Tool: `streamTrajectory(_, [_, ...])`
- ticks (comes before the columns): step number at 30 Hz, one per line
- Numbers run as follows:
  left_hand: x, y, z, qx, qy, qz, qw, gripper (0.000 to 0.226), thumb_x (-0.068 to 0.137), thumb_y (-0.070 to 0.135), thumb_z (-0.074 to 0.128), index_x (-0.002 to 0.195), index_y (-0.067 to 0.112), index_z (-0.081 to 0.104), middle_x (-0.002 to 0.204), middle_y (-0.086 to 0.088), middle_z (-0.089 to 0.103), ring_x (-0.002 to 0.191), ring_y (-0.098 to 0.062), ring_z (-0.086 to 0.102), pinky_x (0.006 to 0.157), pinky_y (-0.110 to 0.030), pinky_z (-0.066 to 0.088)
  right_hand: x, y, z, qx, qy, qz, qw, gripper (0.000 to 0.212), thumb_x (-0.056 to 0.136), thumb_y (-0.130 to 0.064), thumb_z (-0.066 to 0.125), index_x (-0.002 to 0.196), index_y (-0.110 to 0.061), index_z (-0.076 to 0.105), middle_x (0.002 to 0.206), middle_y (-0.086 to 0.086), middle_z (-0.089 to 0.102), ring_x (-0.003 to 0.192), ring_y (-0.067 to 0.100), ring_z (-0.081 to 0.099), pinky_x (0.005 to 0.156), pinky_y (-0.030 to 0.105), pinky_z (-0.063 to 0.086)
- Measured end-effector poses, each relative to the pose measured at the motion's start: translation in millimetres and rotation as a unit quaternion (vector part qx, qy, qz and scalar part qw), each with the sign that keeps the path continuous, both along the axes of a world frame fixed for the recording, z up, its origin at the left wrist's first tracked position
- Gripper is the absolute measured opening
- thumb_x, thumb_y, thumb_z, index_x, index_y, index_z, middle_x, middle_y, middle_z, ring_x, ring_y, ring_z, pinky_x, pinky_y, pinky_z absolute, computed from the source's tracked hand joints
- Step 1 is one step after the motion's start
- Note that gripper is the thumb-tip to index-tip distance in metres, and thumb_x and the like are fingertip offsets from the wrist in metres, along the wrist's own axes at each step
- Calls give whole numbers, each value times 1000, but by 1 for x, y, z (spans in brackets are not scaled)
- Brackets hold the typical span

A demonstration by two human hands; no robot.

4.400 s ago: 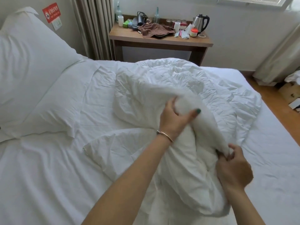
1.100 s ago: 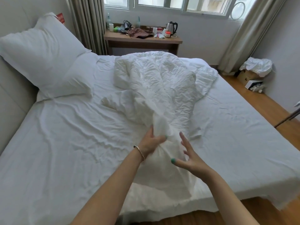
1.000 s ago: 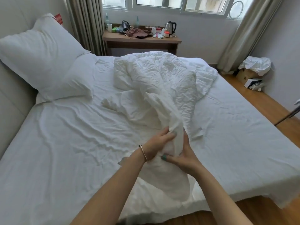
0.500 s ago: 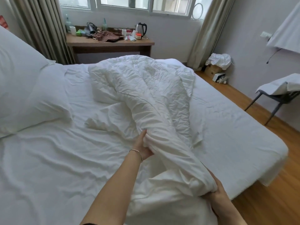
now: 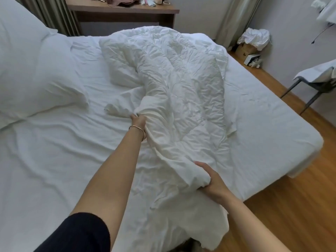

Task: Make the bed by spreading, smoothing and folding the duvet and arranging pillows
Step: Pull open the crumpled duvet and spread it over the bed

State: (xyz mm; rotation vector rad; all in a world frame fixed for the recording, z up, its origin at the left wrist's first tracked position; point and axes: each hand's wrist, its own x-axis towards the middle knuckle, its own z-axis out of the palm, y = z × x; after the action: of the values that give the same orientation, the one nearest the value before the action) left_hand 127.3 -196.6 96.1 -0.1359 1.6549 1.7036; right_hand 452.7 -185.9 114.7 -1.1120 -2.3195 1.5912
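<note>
Gripping crumpled duvet [image 5: 174, 84] with left hand [image 5: 139, 121], right hand [image 5: 213, 184] (both clenched), box [image 5: 245, 49] holding cloth [image 5: 254, 37]

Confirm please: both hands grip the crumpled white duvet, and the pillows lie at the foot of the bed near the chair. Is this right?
Not quite. In the head view the pillows lie at the far left of the bed, away from the chair. The rest holds: the left hand and the right hand both grip the crumpled white duvet.
</note>
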Motion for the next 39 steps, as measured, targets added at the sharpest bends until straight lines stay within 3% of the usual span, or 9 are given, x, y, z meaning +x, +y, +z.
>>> streamTrajectory(3, [23,-22,-4,-38,-11,-72,997,58,79,49,66,111,26,24,116,-5,41,106,-24,48,104,-50,42,-18,-3,-4,1,-8,-19,1000,69,64,-9,87,119,-39,57,114,-16,64,98,-8,60,83,12,46])
streamTrajectory(7, [60,-39,-16,-55,-16,-150,987,94,60,18,84,135,14,28,122,-9,50,109,-30,56,96,-48,49,-33,-3,-3,70,-21,-9,997,71,67,-23,85,125,-46,52,115,-28,61,107,-5,57,92,21,46])
streamTrajectory(13, [55,-64,1,-122,135,-60,981,23,82,1,56,103,-1,66,89,-9,61,83,-24,57,69,-28,44,-38,-12,1,161,-41,35,986,82,92,-12,52,132,-73,13,126,-11,55,113,19,57,94,34,45])
streamTrajectory(19, [4,-173,75,-74,260,40,962,19,78,-2,61,88,13,67,76,-2,63,68,-16,58,61,-25,50,-84,-57,19,62,18,188,980,79,91,-18,62,126,-74,19,116,-32,49,105,3,52,79,2,39])
streamTrajectory(22, [-21,-260,107,-99,319,70,940,28,80,-5,60,99,14,67,87,-3,64,69,-9,57,63,-18,50,-133,-111,28,14,36,277,960,67,85,-37,66,128,-70,25,122,-25,53,108,2,53,86,10,40])
streamTrajectory(25, [-38,-352,129,-143,336,106,925,34,82,-8,57,110,9,67,93,-3,63,74,-9,58,58,-7,48,-177,-176,34,-54,62,343,936,55,85,-56,58,132,-61,32,132,-25,50,122,4,49,104,32,40])
streamTrajectory(30, [-58,-496,131,-242,358,131,892,35,79,1,64,111,14,69,102,-2,67,93,-12,60,74,-14,47,-223,-290,38,-99,51,462,880,59,88,-58,55,140,-54,26,137,-20,47,123,6,48,101,28,38])
streamTrajectory(34, [-63,-546,57,-367,318,110,867,46,88,5,57,133,16,56,129,-10,60,118,-27,57,100,-30,44,-233,-350,-5,-73,-16,516,853,68,94,-47,55,146,-52,12,139,-17,43,122,7,45,98,23,34])
streamTrajectory(39, [-3,-546,-85,-353,92,100,926,62,94,28,56,149,16,30,151,-13,35,136,-29,38,110,-36,33,-251,-361,-92,-111,-151,506,842,75,97,-42,52,151,-44,1,150,7,35,129,22,46,107,32,36])
